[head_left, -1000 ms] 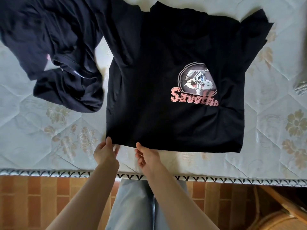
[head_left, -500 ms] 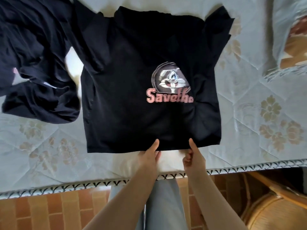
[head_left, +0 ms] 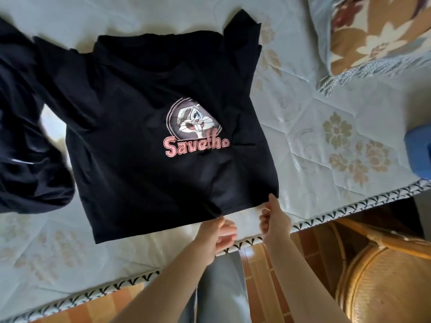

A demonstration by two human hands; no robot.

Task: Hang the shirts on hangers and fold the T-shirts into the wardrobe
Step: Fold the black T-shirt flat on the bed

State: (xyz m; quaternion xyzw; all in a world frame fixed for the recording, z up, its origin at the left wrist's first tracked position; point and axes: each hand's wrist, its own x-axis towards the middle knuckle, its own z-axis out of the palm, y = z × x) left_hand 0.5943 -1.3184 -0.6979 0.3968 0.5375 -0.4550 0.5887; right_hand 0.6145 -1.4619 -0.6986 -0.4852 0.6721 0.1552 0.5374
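Observation:
A black T-shirt with a rabbit print and pink "Savethe" lettering lies flat, front up, on the quilted mattress. Its right side is folded in, so the print sits near the right edge. My left hand is at the bottom hem, thumb on the cloth and fingers curled below it, with a wrinkle running up from that spot. My right hand is at the hem's right corner, its thumb tip on the edge and its fingers curled. Both look like light pinches on the hem.
A heap of dark clothing lies left of the T-shirt, touching its sleeve. A flowered pillow is at the back right and a blue object at the right edge. A wicker chair stands beside the bed's patterned border.
Both hands have slid right along the bottom hem, from its left part to its right corner. The camera view has swung right and tilted.

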